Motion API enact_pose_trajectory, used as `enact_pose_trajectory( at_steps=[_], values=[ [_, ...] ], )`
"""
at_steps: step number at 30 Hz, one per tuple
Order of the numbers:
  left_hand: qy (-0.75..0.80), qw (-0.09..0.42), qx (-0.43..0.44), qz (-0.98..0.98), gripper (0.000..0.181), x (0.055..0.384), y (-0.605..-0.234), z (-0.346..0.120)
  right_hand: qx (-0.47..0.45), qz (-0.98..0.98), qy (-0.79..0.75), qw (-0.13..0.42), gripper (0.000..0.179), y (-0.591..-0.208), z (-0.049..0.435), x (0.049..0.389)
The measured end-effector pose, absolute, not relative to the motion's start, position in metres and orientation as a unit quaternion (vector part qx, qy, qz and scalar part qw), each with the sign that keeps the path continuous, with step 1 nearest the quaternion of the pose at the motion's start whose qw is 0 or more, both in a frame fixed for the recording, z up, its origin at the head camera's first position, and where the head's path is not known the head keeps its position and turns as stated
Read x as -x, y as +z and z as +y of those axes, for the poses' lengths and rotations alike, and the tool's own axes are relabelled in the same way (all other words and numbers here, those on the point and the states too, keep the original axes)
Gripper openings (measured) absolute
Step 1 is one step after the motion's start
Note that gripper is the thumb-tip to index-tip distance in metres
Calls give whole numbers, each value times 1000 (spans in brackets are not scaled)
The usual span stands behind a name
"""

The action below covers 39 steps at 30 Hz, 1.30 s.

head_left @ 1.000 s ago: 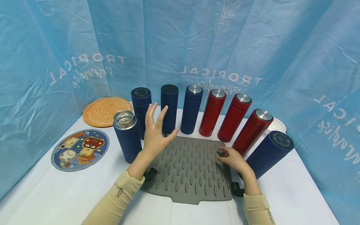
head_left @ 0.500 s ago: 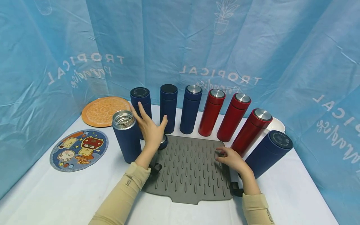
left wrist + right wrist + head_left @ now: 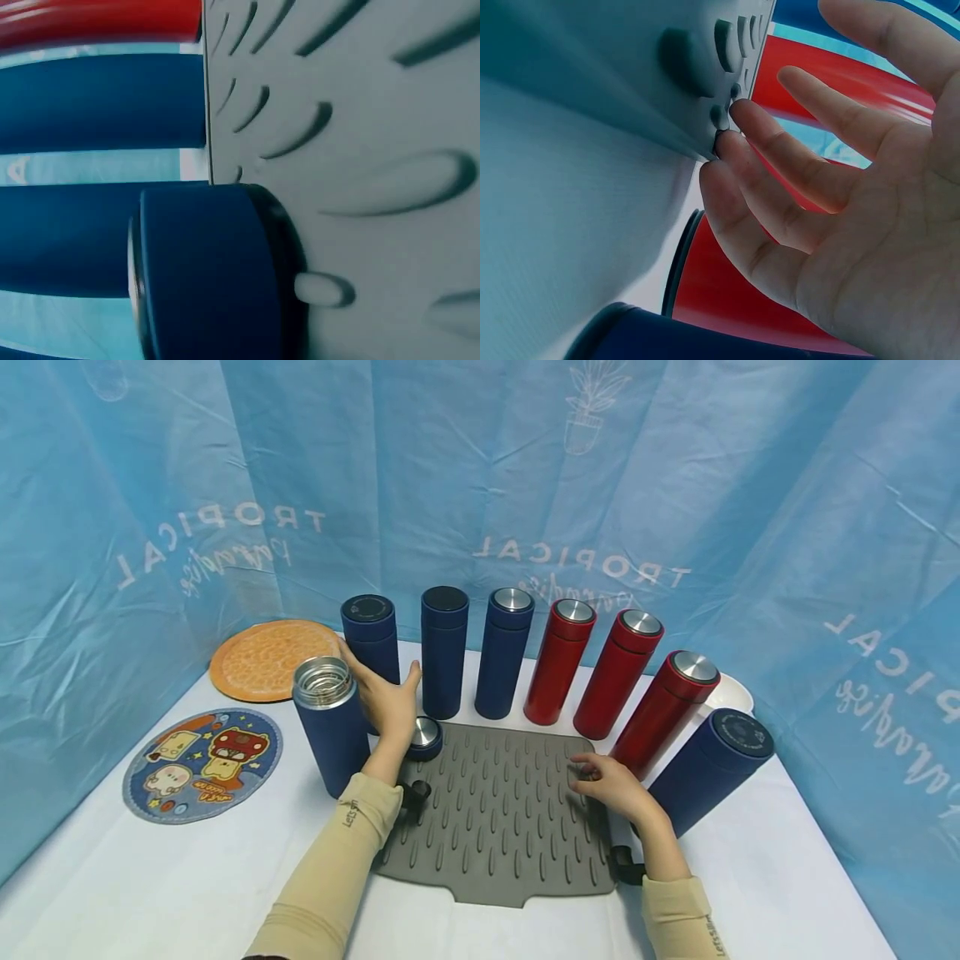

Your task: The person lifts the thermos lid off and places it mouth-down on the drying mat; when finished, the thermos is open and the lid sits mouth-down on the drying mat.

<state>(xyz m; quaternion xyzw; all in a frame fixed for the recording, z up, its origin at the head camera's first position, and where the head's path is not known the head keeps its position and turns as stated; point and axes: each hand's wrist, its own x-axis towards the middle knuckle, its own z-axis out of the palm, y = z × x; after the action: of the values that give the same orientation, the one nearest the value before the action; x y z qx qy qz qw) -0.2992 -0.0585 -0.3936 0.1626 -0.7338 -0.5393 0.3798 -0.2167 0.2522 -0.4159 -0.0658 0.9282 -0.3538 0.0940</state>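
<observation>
A dark blue thermos [image 3: 333, 735] without a lid stands left of the grey ridged mat [image 3: 495, 827], its threaded steel rim exposed. My left hand [image 3: 388, 700] is spread just right of it, thumb up; some fingertips pass behind the bottle and are hidden. Whether they touch it I cannot tell. The blue lid [image 3: 425, 739] with a steel top sits on the mat's upper left corner, near that wrist; the lid [image 3: 217, 277] looms large in the left wrist view. My right hand [image 3: 617, 787] hovers by the mat's right edge, fingers loosely bent and holding nothing.
Behind the mat stand several capped bottles, blue [image 3: 504, 656] and red [image 3: 561, 664]. One blue bottle [image 3: 708, 772] stands right of my right hand. An orange round mat [image 3: 273, 664] and a cartoon mat [image 3: 206, 768] lie left. A white dish [image 3: 731, 695] is partly hidden.
My left hand has moved left and down from above the mat to beside the uncapped thermos, uncovering the lid. My right hand stays about where it was.
</observation>
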Motion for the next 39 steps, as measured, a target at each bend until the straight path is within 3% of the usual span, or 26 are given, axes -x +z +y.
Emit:
enact_pose_trajectory(
  at_steps=[17, 34, 39],
  values=[
    [-564, 370, -186, -715, 88, 308, -403, -67, 66, 924, -364, 96, 45, -418, 253, 217],
    [-572, 389, -156, -705, 84, 304, -397, -65, 64, 923, -367, 100, 50, -421, 253, 219],
    [-554, 418, -140, -707, 81, 301, -387, -58, 67, 923, -366, 96, 53, -419, 254, 220]
  ],
)
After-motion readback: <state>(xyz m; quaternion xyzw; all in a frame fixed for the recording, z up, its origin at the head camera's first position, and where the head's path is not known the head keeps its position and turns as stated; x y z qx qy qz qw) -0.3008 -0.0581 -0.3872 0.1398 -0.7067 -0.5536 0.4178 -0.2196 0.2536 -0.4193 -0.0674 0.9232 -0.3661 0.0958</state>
